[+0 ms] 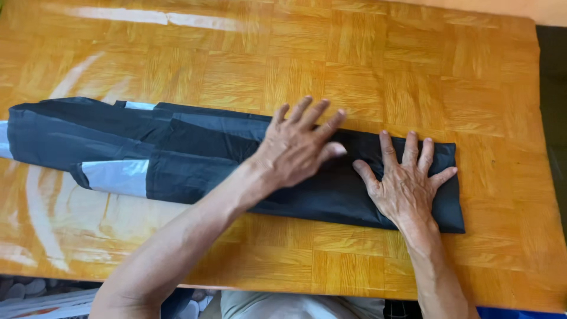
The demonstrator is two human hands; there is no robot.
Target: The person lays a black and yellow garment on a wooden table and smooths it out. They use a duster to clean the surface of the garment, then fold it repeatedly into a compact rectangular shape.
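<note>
One long black plastic bag (195, 156), folded into a flat strip, lies across the wooden counter (413, 65); both hands rest flat on its right part, fingers spread and holding nothing: the right hand (407, 180) near the end, the left hand (295, 147) just beside it

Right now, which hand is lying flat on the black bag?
The right hand lies flat, fingers spread, near the folded end of the black bag. The left hand sits farther along, its fingers reaching the bag's far edge, the palm looking slightly raised.
</note>
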